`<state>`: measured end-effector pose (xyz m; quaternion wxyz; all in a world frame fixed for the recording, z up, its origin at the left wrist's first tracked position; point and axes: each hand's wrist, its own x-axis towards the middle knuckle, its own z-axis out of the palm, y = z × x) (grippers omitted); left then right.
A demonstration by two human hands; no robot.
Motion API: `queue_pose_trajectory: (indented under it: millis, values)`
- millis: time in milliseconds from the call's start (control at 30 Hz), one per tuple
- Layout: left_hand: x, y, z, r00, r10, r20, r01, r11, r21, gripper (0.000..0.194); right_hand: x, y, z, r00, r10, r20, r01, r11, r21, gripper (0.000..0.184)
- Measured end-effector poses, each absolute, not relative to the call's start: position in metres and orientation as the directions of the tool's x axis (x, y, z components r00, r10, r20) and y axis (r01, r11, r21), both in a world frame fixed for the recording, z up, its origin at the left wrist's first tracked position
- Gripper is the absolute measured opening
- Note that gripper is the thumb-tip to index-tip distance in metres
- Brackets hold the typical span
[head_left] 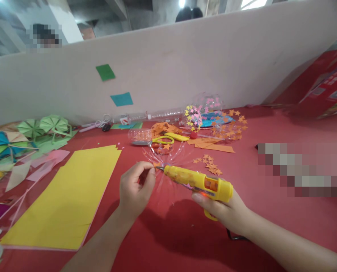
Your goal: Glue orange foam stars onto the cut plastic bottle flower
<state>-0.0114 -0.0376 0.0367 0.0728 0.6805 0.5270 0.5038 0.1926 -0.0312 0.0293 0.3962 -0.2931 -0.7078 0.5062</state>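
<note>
Yellow glue gun [188,179], head view: I read it in the right hand [232,215], fingers wrapped around the grip, metal nozzle [160,169] aimed across toward the left hand [135,189]. Left thumb and forefinger are closed in a pinch, apparently on a small orange star [156,164] at the nozzle's end. I cannot tell whether a clear strip is caught in that pinch, nor whether glue is out.

Position: clear plastic strips [152,153] fan out beyond and beneath the nozzle, between the hands, above the red table [168,241]. Loose orange stars [209,164] lie beyond the right hand; yellow-handled scissors [164,140] lie beyond both hands. Yellow paper [69,189] lies left of the left hand. A black cord [236,238] trails below the right wrist.

Technique, my judgement: pinch the star by its outermost edge, since the fingertips sit very near a hot tip. Brace the right forearm, touch the nozzle lightly to the star's centre, and squeeze for a small dot only; excess could string across the strips or creep onto skin. Ease the trigger before lifting away. The cord wants slack, clear of the strips.
</note>
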Motion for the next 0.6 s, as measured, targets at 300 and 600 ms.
queue_pose_trajectory:
  millis: [300, 600]
  values:
    - [-0.0107, -0.038, 0.0385, -0.06, 0.793, 0.606, 0.658, -0.425, 0.622, 0.016, 0.1925, -0.0321, 0.0282, -0.508, 0.826, 0.242, 0.037, 0.301, -0.953, 0.023]
    - [-0.0113, -0.0375, 0.0378, -0.057, 0.794, 0.606, 0.656, -0.428, 0.621, 0.016, 0.1928, -0.0318, 0.0307, -0.509, 0.827, 0.24, 0.068, 0.317, -0.946, 0.023]
